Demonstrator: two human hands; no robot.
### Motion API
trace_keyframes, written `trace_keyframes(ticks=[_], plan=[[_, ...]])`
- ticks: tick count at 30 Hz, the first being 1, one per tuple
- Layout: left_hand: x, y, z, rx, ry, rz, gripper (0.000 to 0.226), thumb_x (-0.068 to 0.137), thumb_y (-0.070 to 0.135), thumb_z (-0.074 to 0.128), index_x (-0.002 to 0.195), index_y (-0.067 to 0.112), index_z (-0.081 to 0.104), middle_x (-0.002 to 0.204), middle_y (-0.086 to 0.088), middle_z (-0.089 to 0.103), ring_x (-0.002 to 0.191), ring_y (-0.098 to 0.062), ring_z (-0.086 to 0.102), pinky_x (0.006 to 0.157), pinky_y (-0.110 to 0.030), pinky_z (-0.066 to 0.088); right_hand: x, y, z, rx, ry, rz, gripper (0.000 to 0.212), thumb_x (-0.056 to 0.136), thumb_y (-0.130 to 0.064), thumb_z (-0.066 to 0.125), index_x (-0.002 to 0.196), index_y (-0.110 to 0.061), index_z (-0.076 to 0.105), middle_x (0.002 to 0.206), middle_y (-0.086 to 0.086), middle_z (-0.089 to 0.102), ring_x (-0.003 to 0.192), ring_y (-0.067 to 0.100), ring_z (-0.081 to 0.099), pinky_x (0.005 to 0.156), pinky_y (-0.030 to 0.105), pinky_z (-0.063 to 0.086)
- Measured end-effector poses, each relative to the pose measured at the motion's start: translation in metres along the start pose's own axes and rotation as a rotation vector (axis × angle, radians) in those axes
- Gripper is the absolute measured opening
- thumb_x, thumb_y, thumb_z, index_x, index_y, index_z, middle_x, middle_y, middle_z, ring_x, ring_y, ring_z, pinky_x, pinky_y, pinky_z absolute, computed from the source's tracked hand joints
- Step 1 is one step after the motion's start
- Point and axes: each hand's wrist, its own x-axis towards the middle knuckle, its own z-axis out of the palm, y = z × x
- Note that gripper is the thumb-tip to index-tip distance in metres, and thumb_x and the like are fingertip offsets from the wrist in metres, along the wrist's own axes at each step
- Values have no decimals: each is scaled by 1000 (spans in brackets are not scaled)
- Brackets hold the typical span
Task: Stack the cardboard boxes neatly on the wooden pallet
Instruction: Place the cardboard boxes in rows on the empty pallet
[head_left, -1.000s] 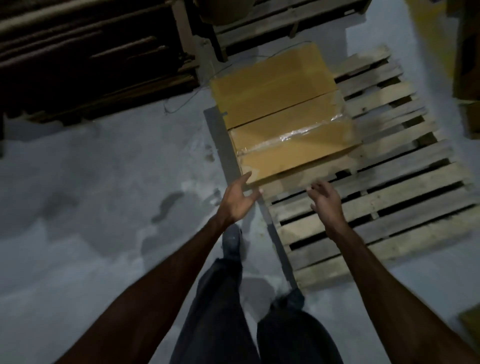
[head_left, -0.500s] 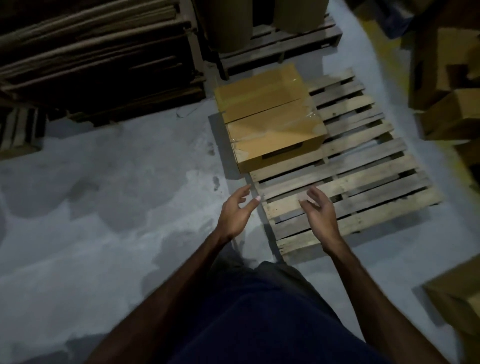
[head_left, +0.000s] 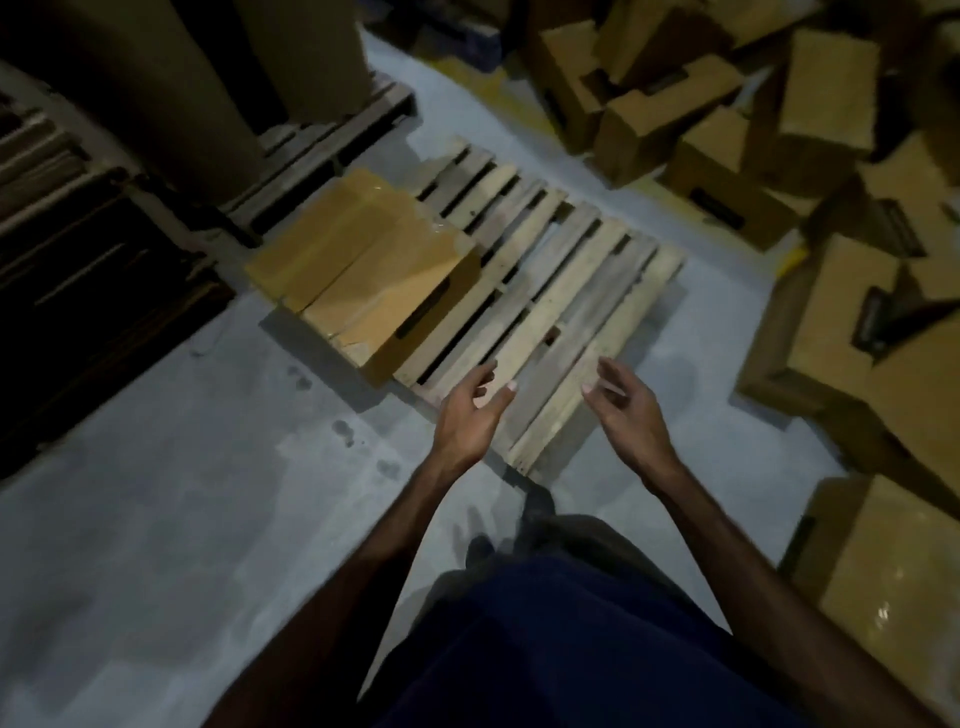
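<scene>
Two brown cardboard boxes (head_left: 358, 270) were seen side by side, touching, on the far-left corner of the pale slatted wooden pallet (head_left: 566, 312), which lay flat on the grey concrete floor (head_left: 156, 509). The nearer box showed a dark handle slot in its side and clear tape over its top. The left hand (head_left: 470, 415) was held in the air over the pallet's near corner, fingers loosely spread and slightly bent, nothing gripped. The right hand (head_left: 626, 410) was held beside it at about 3 o'clock from the left, palm turned inward, fingers likewise relaxed and apart, with nothing in it. A loose heap of brown cardboard boxes (head_left: 737, 119) was spread from 1 o'clock to 4 o'clock of the pallet, tumbled at varied angles. Dark stacked flat material (head_left: 88, 291) was seen at 9 o'clock, and a second, darker wooden pallet (head_left: 332, 140) at 11 o'clock.
</scene>
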Motion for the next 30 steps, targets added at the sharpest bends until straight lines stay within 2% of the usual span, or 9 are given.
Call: trace_keyframes(ticks=[2, 5, 8, 11, 14, 17, 19, 23, 30], plan=[[-6, 1, 18, 4, -65, 20, 60, 100, 49, 65, 152, 21, 54, 151, 1, 58, 133, -17, 57, 110, -38, 49, -25, 15, -16, 4, 69, 37, 56, 103, -30, 67, 155, -20, 49, 154, -3, 54, 134, 16, 55, 116, 42, 46], [-18, 8, 48, 2, -127, 47, 59, 100, 46, 67, 151, 19, 55, 149, 2, 59, 131, -17, 58, 110, -39, 50, -58, 39, -40, 7, 142, 84, 57, 103, -28, 65, 156, -19, 47, 155, -2, 51, 133, 14, 53, 112, 33, 44], [-31, 17, 78, 1, -182, 61, 55, 103, 38, 67, 152, 17, 54, 146, 2, 59, 130, -16, 58, 107, -34, 49, -81, 59, -63, 22, 193, 120, 56, 104, -28, 64, 157, -22, 46, 157, -3, 50, 134, 14, 52, 106, 31, 43], [-44, 26, 103, 49, -216, 92, 56, 103, 42, 65, 153, 19, 53, 148, 1, 60, 129, -12, 57, 107, -32, 50, -96, 75, -82, 55, 248, 154, 56, 105, -30, 63, 157, -23, 46, 158, -3, 50, 136, 17, 52, 105, 33, 44], [-48, 39, 124, 88, -243, 128, 57, 103, 45, 64, 153, 20, 53, 147, 4, 60, 126, -9, 57, 99, -22, 48, -101, 87, -104, 90, 279, 149, 55, 105, -28, 63, 157, -22, 46, 156, -1, 51, 135, 16, 52, 103, 32, 43], [-48, 55, 150, 132, -238, 147, 59, 102, 45, 65, 153, 19, 53, 147, 3, 60, 126, -9, 56, 101, -26, 47, -98, 102, -135, 119, 286, 140, 54, 105, -27, 63, 157, -21, 46, 156, -1, 51, 135, 16, 52, 103, 31, 42], [-48, 66, 177, 146, -226, 148, 56, 102, 42, 67, 151, 19, 55, 141, 6, 62, 122, -6, 56, 98, -20, 46, -95, 115, -163, 125, 284, 123, 54, 105, -28, 62, 157, -22, 46, 156, -3, 51, 134, 15, 52, 105, 33, 43], [-51, 91, 251, 155, -211, 123, 60, 100, 45, 69, 152, 18, 55, 145, -3, 63, 128, -18, 60, 107, -38, 51, -89, 147, -239, 129, 286, 113, 54, 104, -30, 64, 156, -24, 47, 154, -5, 53, 133, 14, 53, 108, 36, 44], [-63, 140, 395, 161, -228, 116, 57, 100, 43, 71, 150, 20, 57, 142, -3, 64, 124, -18, 62, 107, -44, 53, -85, 198, -382, 122, 310, 118, 54, 104, -30, 63, 155, -25, 46, 157, -4, 51, 137, 17, 53, 114, 47, 46]])
